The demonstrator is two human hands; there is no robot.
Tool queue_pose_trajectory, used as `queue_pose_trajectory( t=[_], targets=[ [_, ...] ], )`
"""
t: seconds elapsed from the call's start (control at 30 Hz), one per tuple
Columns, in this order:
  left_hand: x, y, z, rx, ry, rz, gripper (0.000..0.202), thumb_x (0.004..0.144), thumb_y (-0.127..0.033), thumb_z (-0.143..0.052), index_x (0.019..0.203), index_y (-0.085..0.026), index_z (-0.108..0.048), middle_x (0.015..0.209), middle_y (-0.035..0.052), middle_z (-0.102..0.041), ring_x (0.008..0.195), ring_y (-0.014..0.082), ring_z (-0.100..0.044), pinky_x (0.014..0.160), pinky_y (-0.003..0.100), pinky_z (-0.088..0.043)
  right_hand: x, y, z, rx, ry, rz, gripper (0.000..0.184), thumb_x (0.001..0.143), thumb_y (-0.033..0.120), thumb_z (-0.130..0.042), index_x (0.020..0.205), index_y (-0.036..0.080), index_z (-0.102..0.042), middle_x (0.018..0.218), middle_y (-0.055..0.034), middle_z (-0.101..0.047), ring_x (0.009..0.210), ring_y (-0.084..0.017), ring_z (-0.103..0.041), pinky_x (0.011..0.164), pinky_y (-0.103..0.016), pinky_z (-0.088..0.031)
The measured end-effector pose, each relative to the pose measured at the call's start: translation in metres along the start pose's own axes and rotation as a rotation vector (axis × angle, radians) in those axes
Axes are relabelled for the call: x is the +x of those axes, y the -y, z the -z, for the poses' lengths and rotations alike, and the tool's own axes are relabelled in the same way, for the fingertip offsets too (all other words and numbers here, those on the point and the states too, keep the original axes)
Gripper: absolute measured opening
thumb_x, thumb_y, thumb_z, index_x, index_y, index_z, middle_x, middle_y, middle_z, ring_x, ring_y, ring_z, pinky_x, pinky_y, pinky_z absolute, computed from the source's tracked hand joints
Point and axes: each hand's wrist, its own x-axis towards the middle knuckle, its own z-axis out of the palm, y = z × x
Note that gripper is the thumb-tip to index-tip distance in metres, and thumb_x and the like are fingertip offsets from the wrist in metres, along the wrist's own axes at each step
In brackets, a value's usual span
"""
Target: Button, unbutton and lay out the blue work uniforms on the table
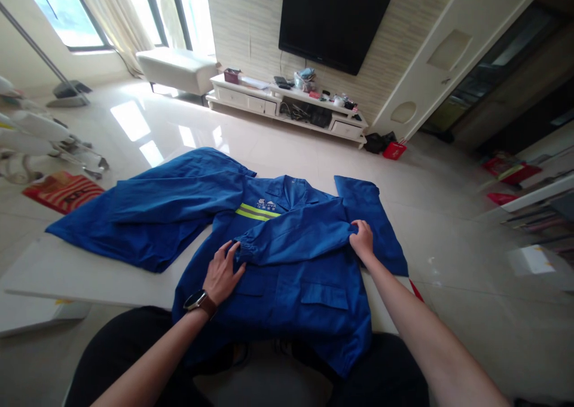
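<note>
A blue work jacket (287, 287) lies spread on a white table, its collar away from me and its lower edge hanging towards my lap. A yellow-and-grey reflective strip crosses the chest below white printing. One sleeve (296, 233) is laid across the front. My left hand (223, 272), with a watch on the wrist, rests with fingers apart at the elastic cuff. At the other end of this sleeve, my right hand (361, 239) is closed on the blue cloth. More folded blue cloth (156, 210) lies to the left, and another blue piece (372, 222) lies to the right.
The white table (121, 275) shows at the left. A red striped bag (63, 192) is beyond its left edge. Farther off are a TV cabinet (251, 102) with small items, a white bench (177, 69), a wall television (334, 21) and a small red bag (394, 150).
</note>
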Motion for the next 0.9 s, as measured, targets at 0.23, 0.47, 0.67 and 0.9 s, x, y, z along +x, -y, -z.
queue_pose_trajectory(
  t=[0.23,0.47,0.67,0.9],
  targets=[
    [-0.009,0.018,-0.015,0.111,0.023,-0.094,0.061,0.099,-0.036,-0.049,0.158,-0.022,-0.043,0.167,0.0151,-0.034,0.145,0.0345,-0.045,0.117,0.050,-0.040,0.017,0.011,-0.011,-0.223,0.419,0.340,0.044,0.088,0.027,-0.056,0.131,0.023,-0.065,0.149,-0.0071,-0.059,0.142,-0.023,-0.046,0.120,-0.036,-0.032],
    [-0.012,0.000,-0.008,0.085,0.057,-0.044,0.064,0.093,-0.028,-0.054,0.156,-0.023,-0.048,0.167,0.0117,-0.036,0.148,0.0323,-0.043,0.117,0.051,-0.040,0.023,0.001,-0.018,-0.341,0.354,0.195,0.046,0.091,0.026,-0.047,0.129,0.008,-0.065,0.143,-0.0234,-0.060,0.140,-0.034,-0.048,0.117,-0.050,-0.035],
    [0.034,0.020,0.030,-0.656,-0.013,0.338,0.042,0.089,-0.031,-0.058,0.129,-0.020,-0.063,0.124,0.0136,-0.070,0.112,0.0293,-0.068,0.101,0.052,-0.053,-0.028,0.019,-0.003,-0.354,0.182,0.528,0.041,0.095,0.032,-0.043,0.124,0.017,-0.067,0.138,-0.0159,-0.065,0.134,-0.031,-0.053,0.108,-0.045,-0.044],
    [0.132,0.141,0.149,-0.937,-0.669,0.964,0.016,0.090,-0.014,-0.058,0.102,-0.019,-0.048,0.088,0.0033,-0.057,0.075,0.0133,-0.061,0.068,0.030,-0.056,-0.155,-0.093,0.092,-0.278,0.071,0.578,0.040,0.092,0.043,-0.047,0.107,0.017,-0.073,0.128,-0.0189,-0.066,0.114,-0.035,-0.065,0.100,-0.051,-0.051]
  ],
)
